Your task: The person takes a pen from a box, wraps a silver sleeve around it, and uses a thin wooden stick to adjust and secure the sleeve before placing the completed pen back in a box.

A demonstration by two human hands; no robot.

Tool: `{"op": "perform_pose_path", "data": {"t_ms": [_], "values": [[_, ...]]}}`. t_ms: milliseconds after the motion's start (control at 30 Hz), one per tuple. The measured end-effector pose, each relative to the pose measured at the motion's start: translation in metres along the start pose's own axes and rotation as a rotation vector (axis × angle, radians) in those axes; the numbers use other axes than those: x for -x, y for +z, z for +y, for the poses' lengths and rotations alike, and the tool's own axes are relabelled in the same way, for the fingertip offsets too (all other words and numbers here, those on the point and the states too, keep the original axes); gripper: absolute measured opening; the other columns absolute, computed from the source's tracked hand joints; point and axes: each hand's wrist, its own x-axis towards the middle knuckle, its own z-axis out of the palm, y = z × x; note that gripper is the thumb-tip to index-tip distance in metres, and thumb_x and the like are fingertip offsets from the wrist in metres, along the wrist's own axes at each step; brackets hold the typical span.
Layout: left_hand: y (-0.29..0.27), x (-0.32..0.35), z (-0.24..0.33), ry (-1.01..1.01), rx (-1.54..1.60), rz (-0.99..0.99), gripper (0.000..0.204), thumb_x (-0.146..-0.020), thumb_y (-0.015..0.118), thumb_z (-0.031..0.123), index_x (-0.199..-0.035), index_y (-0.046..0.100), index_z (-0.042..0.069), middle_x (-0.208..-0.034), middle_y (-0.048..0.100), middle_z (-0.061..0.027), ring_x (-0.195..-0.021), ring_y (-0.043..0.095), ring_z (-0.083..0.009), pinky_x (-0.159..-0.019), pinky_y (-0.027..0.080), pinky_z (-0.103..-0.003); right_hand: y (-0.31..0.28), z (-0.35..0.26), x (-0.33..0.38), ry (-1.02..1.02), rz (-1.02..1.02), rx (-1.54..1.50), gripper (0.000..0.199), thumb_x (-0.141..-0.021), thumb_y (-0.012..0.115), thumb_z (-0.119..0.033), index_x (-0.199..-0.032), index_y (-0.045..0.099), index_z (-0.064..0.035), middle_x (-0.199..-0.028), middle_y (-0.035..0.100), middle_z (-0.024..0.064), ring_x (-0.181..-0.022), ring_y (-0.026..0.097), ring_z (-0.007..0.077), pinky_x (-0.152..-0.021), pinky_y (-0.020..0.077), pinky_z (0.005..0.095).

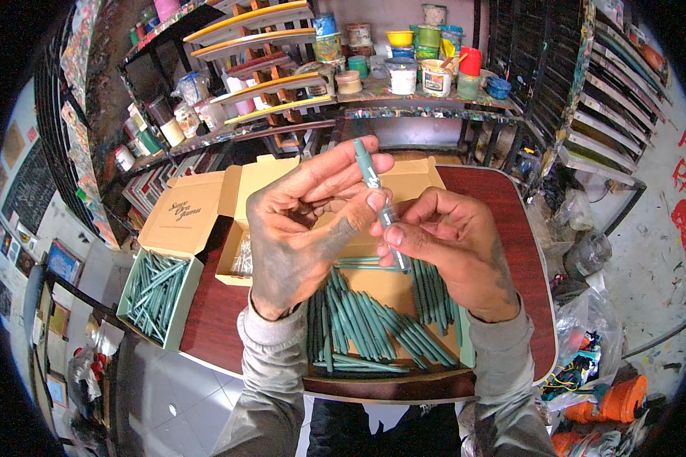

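Note:
A slim green pen (367,169) with light print is held up over the table, tilted with its top toward the left. My left hand (305,217) is closed on its upper half, thumb across the front. My right hand (450,240) pinches its lower half between thumb and fingers. Around that lower half there seems to be something clear and shiny, too blurred to make out. Below my hands lies an open cardboard box (404,297) with many similar green pens (362,324) in loose rows. My hands hide part of this box.
A box full of green pens (160,293) stands open at the table's left edge. Beside it, a smaller carton (229,268) holds clear plastic pieces. Paint tubs (402,76) crowd the back shelf, racks stand at both sides, and bags (587,335) lie on the right.

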Motion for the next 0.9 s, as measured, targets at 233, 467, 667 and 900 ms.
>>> {"op": "perform_pose_path", "data": {"t_ms": [233,467,667,900], "values": [[-0.006,0.0,-0.004,-0.005,0.075,-0.031,0.051,-0.08,0.069,-0.011,-0.129,0.056,-0.005,-0.123,0.062,-0.0232,-0.1,0.067,-0.0248,-0.083,0.058,-0.036,-0.002,0.002,0.0,0.009,-0.035,0.021,0.014,-0.091,0.068,-0.007,-0.094,0.058,0.0033,-0.095,0.067,0.0121,-0.089,0.065,0.0166,-0.081,0.0543,0.0315],[-0.007,-0.002,-0.001,-0.039,0.062,-0.044,0.05,-0.081,0.069,-0.01,-0.129,0.055,-0.005,-0.118,0.065,-0.0209,-0.095,0.068,-0.0222,-0.079,0.058,-0.033,-0.001,0.0,0.001,-0.014,-0.024,0.024,0.015,-0.091,0.068,-0.007,-0.094,0.058,0.0031,-0.096,0.067,0.012,-0.089,0.065,0.0161,-0.081,0.0541,0.0311],[0.002,0.001,-0.003,0.014,-0.032,0.036,0.046,-0.085,0.067,-0.008,-0.129,0.053,-0.01,-0.117,0.066,-0.02,-0.094,0.067,-0.0163,-0.074,0.057,-0.027,-0.001,0.003,0.0,-0.061,-0.002,0.122,0.017,-0.09,0.069,-0.009,-0.095,0.058,0.0036,-0.096,0.067,0.0115,-0.091,0.065,0.0161,-0.083,0.0537,0.0309],[0.008,0.001,-0.005,0.072,-0.067,0.128,0.04,-0.088,0.069,0.002,-0.125,0.058,-0.006,-0.106,0.071,-0.016,-0.083,0.068,-0.0139,-0.062,0.053,-0.022,0.0,-0.001,-0.001,-0.019,-0.037,0.079,0.018,-0.091,0.068,-0.009,-0.099,0.059,0.0043,-0.1,0.067,0.0124,-0.095,0.065,0.0173,-0.086,0.0536,0.0315]]}}
